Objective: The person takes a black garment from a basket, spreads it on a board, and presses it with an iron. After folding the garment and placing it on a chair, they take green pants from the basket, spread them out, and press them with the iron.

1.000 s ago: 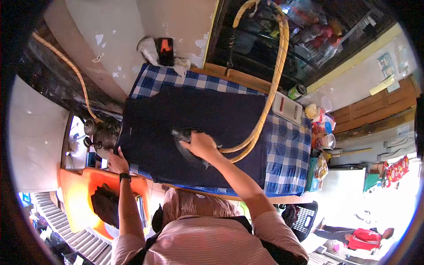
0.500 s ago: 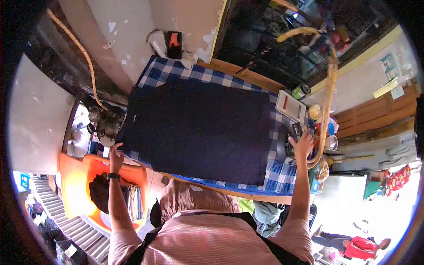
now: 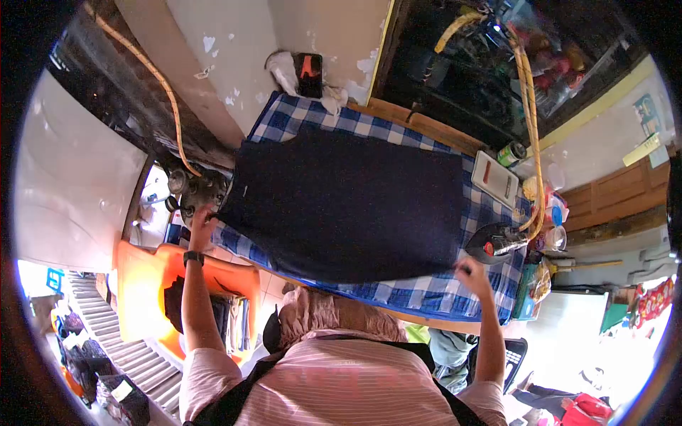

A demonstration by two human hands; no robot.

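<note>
A dark navy garment piece (image 3: 348, 206) lies spread over a blue and white checked cloth (image 3: 398, 291). My right hand (image 3: 472, 275) pinches its near right corner, and the near edge curves between my two hands. At the near left corner, my left hand (image 3: 204, 226) has its fingers closed on the fabric's edge; the fingertips are partly hidden. Just beyond my right hand, an iron (image 3: 501, 245) with a corded handle end rests on a dark plate at the right side of the checked cloth.
A white tray (image 3: 495, 179) and a green can (image 3: 510, 153) stand at the back right. A yellow-wrapped cord (image 3: 529, 128) hangs down to the iron. A phone (image 3: 310, 74) lies at the back. An orange chair (image 3: 138, 291) holding folded fabric is on the left.
My right hand has let go of the iron and moved nearer, taking hold of the garment's near right corner. The near edge now bows slightly. My left hand stays at the left corner.
</note>
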